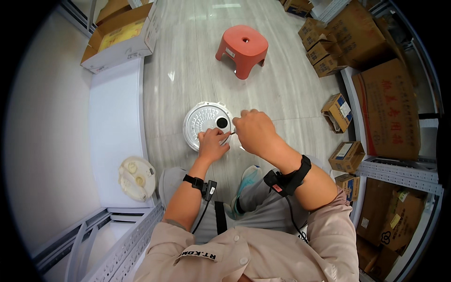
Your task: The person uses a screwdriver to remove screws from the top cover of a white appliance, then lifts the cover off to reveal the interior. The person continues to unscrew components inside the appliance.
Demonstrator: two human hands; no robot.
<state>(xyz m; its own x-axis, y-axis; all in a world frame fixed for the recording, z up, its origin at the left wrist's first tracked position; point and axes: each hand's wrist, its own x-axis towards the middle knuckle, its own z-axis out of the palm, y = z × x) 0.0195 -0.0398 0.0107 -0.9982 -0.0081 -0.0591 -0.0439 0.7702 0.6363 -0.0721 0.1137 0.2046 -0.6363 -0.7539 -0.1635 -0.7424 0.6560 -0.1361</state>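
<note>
- Round silver-white disc-shaped part with raised grid pattern [204, 120]: lay low before the knees, over the pale grey floor [178, 84], partly covered by the left hand.
- Carried a flat black round spot [221, 122] to the right of the middle.
- Left bare hand [213, 144]: rested upon the near right area of the disc, with fingers bent and the index finger stretched toward the right rim; could not tell from this view whether pinching anything.
- Right bare hand [256, 132]: was placed just beside the right rim, with fingers curled and pressed together around a slim dark piece [233, 133], leaving only a short end visible.
- Wore on both wrists black straps [299, 176] with small black boxes [209, 190].
- Red plastic stool [245, 51]: stood beyond the disc, well apart from the hands.
- Cream-white round cover [145, 181]: lay at left, on a long white shelf [115, 117].
- White open carton with brown inside [127, 49]: stood at the far end of that same shelf.
- Brown cardboard boxes [346, 156]: stood along the right side, in different sizes.
</note>
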